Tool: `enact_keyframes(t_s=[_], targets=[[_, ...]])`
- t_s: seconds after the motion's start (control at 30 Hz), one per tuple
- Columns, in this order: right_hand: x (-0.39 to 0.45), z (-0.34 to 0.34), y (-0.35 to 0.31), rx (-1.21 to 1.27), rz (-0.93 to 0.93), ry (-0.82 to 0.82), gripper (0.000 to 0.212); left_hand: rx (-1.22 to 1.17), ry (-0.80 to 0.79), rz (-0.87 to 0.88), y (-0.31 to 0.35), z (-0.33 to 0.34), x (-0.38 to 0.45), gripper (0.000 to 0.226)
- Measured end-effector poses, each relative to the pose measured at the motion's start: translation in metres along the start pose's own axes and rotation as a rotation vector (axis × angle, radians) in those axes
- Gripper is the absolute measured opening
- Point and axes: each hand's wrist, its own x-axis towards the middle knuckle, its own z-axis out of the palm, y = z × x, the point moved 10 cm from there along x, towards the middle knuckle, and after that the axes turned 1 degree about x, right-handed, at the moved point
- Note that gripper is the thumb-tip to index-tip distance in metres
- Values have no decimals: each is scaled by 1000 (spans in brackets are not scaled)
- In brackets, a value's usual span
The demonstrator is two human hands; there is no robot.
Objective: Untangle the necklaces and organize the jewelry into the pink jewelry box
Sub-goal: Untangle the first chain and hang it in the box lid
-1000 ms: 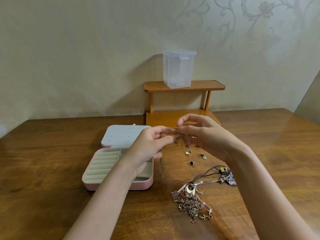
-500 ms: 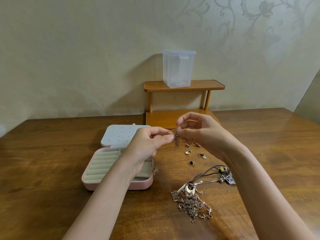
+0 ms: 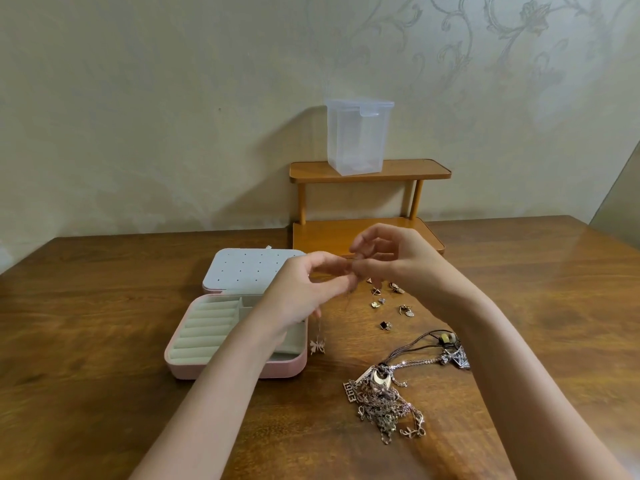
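While both hands (image 3: 349, 271) pinch one chain (image 3: 318, 327), the box (image 3: 239, 370) looks empty; tangle (image 3: 381, 400) and earrings (image 3: 384, 303) remain on surface (image 3: 104, 375).

A brown wooden table (image 3: 104, 341) with a glossy grain runs back to a pale cream wall (image 3: 138, 116) bearing a faint scrolling floral pattern. Against that wall, on the table, stands a small two-tier wooden shelf (image 3: 370, 169), and a clear plastic container (image 3: 358, 136) sits on its upper tier
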Motion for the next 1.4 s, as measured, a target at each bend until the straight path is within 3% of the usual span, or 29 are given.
enact_keyframes(t_s=[0.2, 0.33, 0.5, 0.77, 0.97, 1.2, 1.4], targets=[[1, 1, -7, -55, -51, -11, 14, 3, 73, 45, 4, -9, 0, 3], [2, 7, -2, -271, -57, -55, 17, 44, 104, 61, 7, -18, 0, 3], [1, 15, -5, -343, -52, -115, 5, -313, -13, -76, 0, -5, -3, 8], [-1, 14, 0, -256, 53, -110, 11, -315, 54, -112, -6, -11, -3, 10], [-4, 13, 3, 199, 123, -114, 9, -247, 90, -19, 3, -16, -2, 10], [-13, 37, 3, 121, 114, -335, 23, -594, 80, -55, 6, -19, -3, 9], [-7, 22, 4, 62, 80, -228, 17, -492, 208, -24, 6, -32, -6, 9]])
